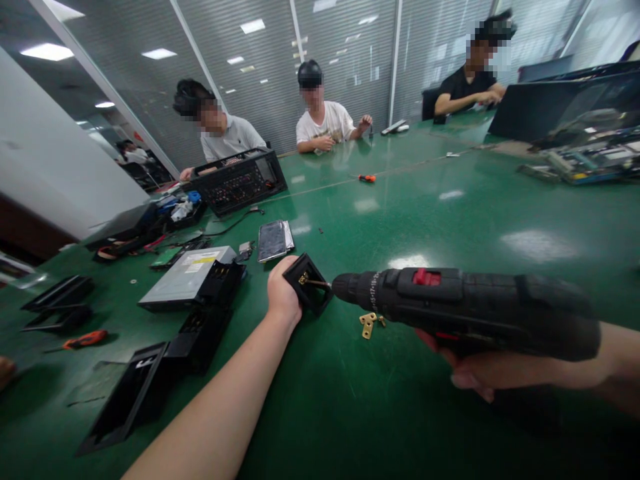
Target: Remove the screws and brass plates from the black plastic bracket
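Note:
My right hand (480, 377) is closed round the grip of a black cordless drill (450, 310), which points left. The drill's thin bit (318, 283) reaches into a small black square frame (320, 301). My left hand (284, 290) grips that frame by its left side, its fingers partly hidden behind it. Inside the frame, the bit's tip meets a small brass-coloured piece (303, 279). Just below the drill's chuck, a brass bracket (368, 325) with holes lies on the green table, beside a tiny brass piece (383, 321).
On the green table (425, 220), left of my arm, lie an optical drive (187, 277), black plastic housings (125, 400) and an orange screwdriver (85, 340). Farther back are a black chassis (240, 180) and another screwdriver (367, 178). Circuit boards (595, 160) are piled at right. Several people sit across.

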### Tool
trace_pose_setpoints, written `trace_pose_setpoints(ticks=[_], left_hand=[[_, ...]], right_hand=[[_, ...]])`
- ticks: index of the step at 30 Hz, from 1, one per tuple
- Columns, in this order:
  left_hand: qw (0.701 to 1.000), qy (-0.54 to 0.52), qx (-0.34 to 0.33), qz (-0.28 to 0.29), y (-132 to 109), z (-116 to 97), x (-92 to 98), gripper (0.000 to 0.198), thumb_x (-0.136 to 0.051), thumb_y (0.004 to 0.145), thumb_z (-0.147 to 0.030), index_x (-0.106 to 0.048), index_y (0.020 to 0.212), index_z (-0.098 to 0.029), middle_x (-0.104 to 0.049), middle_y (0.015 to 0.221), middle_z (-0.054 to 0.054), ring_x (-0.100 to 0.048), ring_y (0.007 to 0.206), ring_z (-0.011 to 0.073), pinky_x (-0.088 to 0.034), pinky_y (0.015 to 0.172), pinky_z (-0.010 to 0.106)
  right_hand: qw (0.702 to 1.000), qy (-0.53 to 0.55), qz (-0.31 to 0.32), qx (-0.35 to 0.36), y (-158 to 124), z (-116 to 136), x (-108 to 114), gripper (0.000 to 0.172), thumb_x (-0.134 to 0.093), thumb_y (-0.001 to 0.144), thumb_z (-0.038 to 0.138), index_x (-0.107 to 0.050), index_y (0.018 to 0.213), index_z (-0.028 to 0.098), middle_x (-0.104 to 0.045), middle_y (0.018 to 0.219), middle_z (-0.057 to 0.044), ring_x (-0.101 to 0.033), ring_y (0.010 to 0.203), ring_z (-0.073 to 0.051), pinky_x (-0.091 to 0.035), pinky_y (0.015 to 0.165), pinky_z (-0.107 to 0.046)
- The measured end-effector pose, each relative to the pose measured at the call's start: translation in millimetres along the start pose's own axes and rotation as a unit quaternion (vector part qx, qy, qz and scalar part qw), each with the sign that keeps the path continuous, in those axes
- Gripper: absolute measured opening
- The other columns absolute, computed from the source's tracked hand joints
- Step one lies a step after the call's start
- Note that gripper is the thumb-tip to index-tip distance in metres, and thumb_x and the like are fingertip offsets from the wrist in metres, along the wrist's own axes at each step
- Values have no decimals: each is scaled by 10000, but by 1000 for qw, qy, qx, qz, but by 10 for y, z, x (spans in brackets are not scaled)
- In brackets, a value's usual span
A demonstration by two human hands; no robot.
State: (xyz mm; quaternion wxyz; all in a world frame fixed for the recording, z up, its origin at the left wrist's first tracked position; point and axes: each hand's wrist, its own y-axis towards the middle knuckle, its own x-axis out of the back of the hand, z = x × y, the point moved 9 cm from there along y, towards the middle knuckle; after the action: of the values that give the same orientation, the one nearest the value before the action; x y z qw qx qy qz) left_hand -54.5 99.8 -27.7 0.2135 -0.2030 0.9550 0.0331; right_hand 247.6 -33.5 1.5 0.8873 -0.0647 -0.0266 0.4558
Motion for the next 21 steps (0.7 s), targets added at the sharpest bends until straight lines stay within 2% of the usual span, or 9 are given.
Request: trace_pose_setpoints(ticks=[3, 9, 14, 21], left_hand=[[1000, 3, -4, -1, 7, 1, 10, 209, -840, 645, -361, -702, 714, -221, -655, 656, -32, -628, 629, 160, -518, 641, 281], [1000, -1, 4, -2, 13, 27, 27, 228, -841, 639, -379, -702, 722, -218, -654, 665, -28, -630, 633, 164, -521, 656, 291], [1000, -3, 2, -5, 2, 22, 37, 217, -836, 634, -370, -708, 717, -215, -656, 666, -22, -632, 630, 167, -515, 656, 292], [1000, -2, -7, -9, 0, -7, 36, 197, -833, 617, -357, -725, 707, -219, -675, 666, -19, -635, 641, 168, -524, 655, 288]], right_hand=[[1000, -4, -3, -1, 2, -56, 15, 376, -904, 983, 384, -701, 1269, 247, -723, 876, 26, -751, 677, -131, -617, 599, -225], [1000, 22, -9, -20, 9, -1, -34, 386, -935, 956, 426, -719, 1227, 257, -713, 863, 44, -749, 681, -117, -619, 614, -214], [996, 24, -42, -74, -9, 29, -18, 365, -951, 926, 422, -747, 1178, 254, -697, 827, 55, -738, 705, -115, -648, 672, -227], [999, 16, -14, -23, 23, -28, -4, 377, -929, 958, 420, -718, 1222, 253, -713, 844, 47, -753, 676, -128, -662, 630, -246]])
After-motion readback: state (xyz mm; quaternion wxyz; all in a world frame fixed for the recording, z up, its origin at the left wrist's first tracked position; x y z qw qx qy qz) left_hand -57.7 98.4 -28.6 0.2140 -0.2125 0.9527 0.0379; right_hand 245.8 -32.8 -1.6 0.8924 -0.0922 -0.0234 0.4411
